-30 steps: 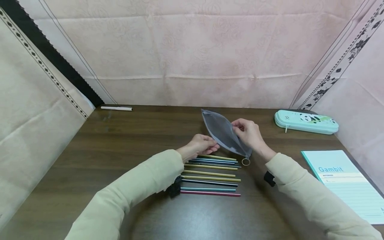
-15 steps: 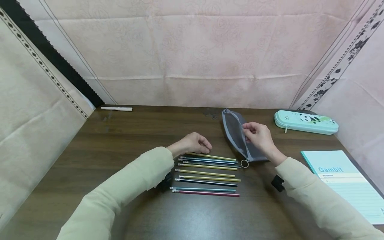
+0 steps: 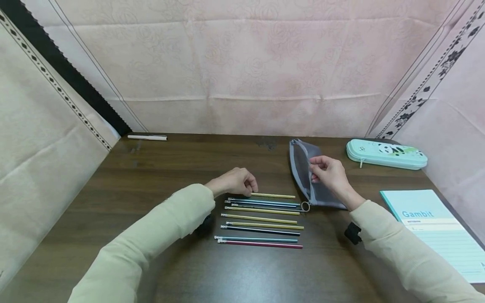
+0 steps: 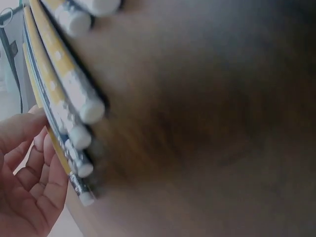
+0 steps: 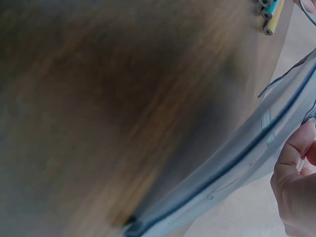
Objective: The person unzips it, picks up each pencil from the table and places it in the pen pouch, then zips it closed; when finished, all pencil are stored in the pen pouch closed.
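In the head view my left hand [image 3: 234, 182] pinches the farthest yellow pencil [image 3: 273, 195] near its eraser end. The left wrist view has my thumb [image 4: 24, 131] and fingers on that pencil, beside other eraser-tipped pencils [image 4: 91, 106]. Gold, blue, black and dark red pencils [image 3: 261, 218] lie in a row on the table, erasers to the left. My right hand [image 3: 330, 176] grips the edge of a grey-blue zip pouch [image 3: 301, 166], whose mouth gapes toward the pencils. A ring [image 3: 305, 206] hangs at the pouch's near end. In the right wrist view the thumb [image 5: 298, 140] pinches the pouch's fabric.
A mint panda pencil case [image 3: 386, 154] lies at the back right, with a notebook [image 3: 435, 235] marked "Gambit" nearer. A white stick-like object [image 3: 147, 137] lies at the far left edge of the brown table [image 3: 182, 155]. Patterned cloth [image 3: 242, 67] hangs around the back and sides.
My left hand has let go of the pouch, moved left and taken hold of the farthest yellow pencil, which has shifted slightly. My right hand has moved right with the pouch.
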